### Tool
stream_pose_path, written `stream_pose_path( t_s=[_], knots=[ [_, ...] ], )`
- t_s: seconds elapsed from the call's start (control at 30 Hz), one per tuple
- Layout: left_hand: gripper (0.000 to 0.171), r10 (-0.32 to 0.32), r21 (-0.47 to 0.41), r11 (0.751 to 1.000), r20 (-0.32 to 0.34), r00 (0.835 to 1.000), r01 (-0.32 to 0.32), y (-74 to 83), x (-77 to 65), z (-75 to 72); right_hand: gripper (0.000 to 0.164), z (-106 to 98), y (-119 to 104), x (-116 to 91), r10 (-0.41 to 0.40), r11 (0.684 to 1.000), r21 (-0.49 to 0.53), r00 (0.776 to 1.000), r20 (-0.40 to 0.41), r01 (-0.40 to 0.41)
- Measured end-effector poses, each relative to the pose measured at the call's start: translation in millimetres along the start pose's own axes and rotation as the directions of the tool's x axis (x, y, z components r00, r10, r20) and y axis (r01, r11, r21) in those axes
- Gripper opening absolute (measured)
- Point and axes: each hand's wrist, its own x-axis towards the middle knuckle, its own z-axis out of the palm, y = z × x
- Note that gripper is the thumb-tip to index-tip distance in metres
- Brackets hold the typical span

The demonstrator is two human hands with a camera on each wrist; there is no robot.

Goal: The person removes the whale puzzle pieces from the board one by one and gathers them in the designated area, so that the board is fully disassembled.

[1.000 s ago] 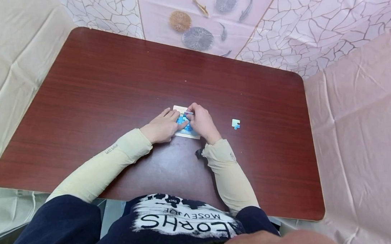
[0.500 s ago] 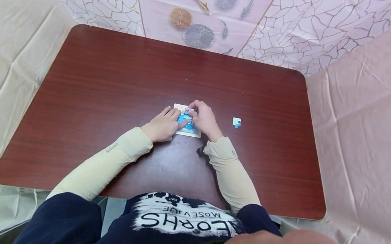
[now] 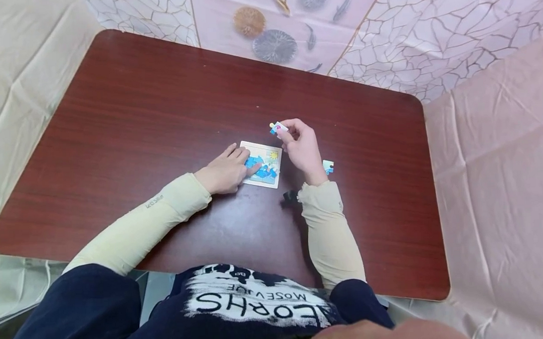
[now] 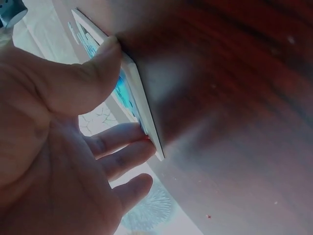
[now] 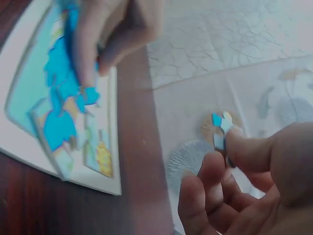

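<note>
A small jigsaw puzzle board point(image 3: 265, 185) with a pale frame lies mid-table, holding blue pieces and a yellow sun. My left hand point(image 3: 224, 172) rests on its left side, fingers mostly straight, thumb over the pieces. In the left wrist view the thumb point(image 4: 105, 63) lies over the frame's edge. My right hand point(image 3: 304, 147) pinches a puzzle piece point(image 3: 276, 128) between thumb and fingers, above and beyond the board's upper right corner. That piece is white and blue with a pink mark and a yellow knob. One board piece point(image 5: 54, 134) sticks up tilted in the right wrist view.
Another loose puzzle piece point(image 3: 328, 165), pale with a blue corner, lies right of the board, partly beside my right wrist. A black object point(image 3: 290, 197) shows at the right cuff. The brown table point(image 3: 161, 103) meets a patterned cloth point(image 3: 289, 44) at the back.
My right hand has lifted the puzzle piece off the board and moved it away, up and to the right, uncovering the sun. My left hand has stayed on the board.
</note>
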Motion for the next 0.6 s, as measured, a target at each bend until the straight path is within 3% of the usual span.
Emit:
stream_pose_path(
  t_s=[0.17, 0.3, 0.37, 0.5, 0.6],
  knots=[
    [0.065, -0.001, -0.012, 1.000, -0.011, 1.000, 0.001, -3.1, -0.7, 3.5, 0.024, -10.8, -13.2, -5.9, -0.012, 0.995, 0.095, 0.998, -0.065, 0.018],
    [0.066, -0.004, -0.021, 1.000, -0.006, 1.000, 0.004, -5.1, -1.7, 3.3, 0.025, -27.3, -34.0, -17.5, -0.026, 0.996, 0.083, 0.987, -0.157, 0.039],
    [0.067, -0.003, -0.026, 1.000, -0.005, 1.000, 0.002, -5.5, -2.0, 2.7, 0.023, -39.7, -36.5, -23.3, -0.033, 0.998, 0.038, 0.978, -0.204, 0.042],
    [0.066, 0.004, -0.033, 0.999, -0.016, 1.000, -0.005, -5.5, -1.2, 2.6, 0.022, -75.3, -11.3, -31.9, -0.040, 0.994, -0.110, 0.961, -0.272, 0.011],
    [0.066, 0.002, -0.038, 0.999, -0.014, 1.000, -0.003, -5.1, 0.6, 5.0, 0.027, -105.3, 15.3, -43.1, -0.006, 0.960, -0.269, 0.955, -0.298, -0.078]
  ],
)
